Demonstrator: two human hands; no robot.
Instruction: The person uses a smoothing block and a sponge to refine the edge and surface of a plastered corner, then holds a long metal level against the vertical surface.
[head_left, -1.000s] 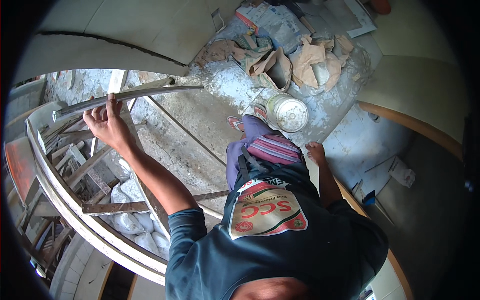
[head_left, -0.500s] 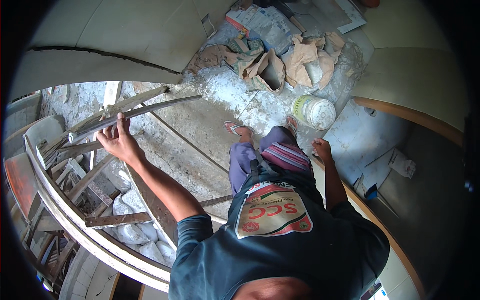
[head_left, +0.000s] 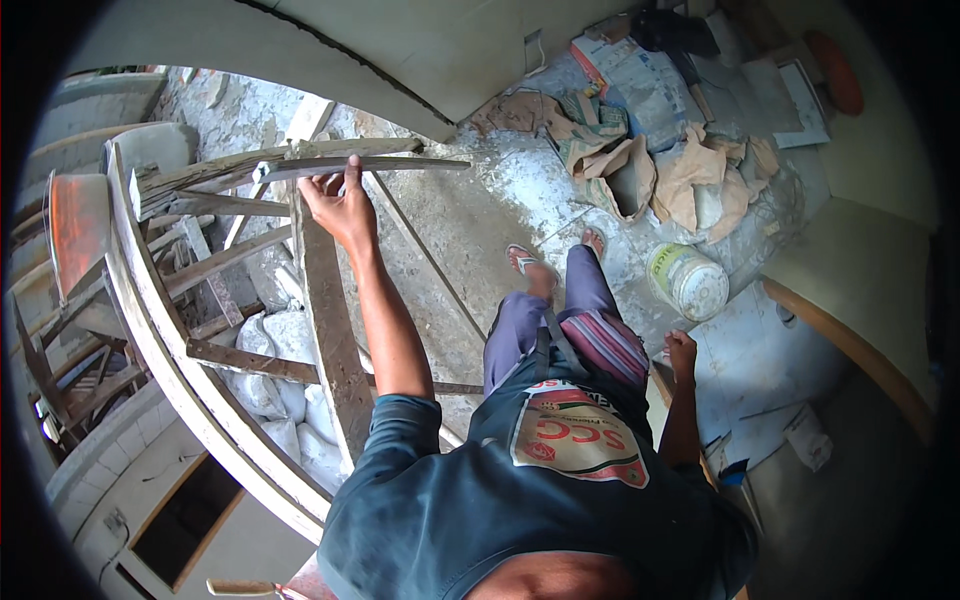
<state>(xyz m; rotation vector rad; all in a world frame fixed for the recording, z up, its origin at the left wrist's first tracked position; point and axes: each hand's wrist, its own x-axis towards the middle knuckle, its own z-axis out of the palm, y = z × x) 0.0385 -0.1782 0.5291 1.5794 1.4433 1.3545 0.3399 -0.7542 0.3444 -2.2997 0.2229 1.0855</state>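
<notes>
My left hand (head_left: 342, 208) is closed on a long, narrow grey bar (head_left: 415, 164), thumb on top and fingers beneath. The bar looks like a metal straightedge and lies crosswise over the top of a wooden frame. Its left end shows a pale, hollow-looking tip. Just behind it runs a rough timber beam (head_left: 225, 176), and an upright plank (head_left: 335, 350) stands below the hand. My right hand (head_left: 682, 352) hangs beside my right thigh with its fingers curled in; whether anything small is inside cannot be seen.
A curved white rim (head_left: 165, 350) sweeps along the left, with wooden braces and white sacks (head_left: 290, 345) inside it. Torn paper bags (head_left: 620, 180) lie ahead on the dusty floor. A white bucket (head_left: 690, 282) stands at right, near a wood-edged counter (head_left: 850, 330).
My view has turned left, so the scene sits further right. My left hand still grips the bar, which now appears more level. The right hand stays low at my side.
</notes>
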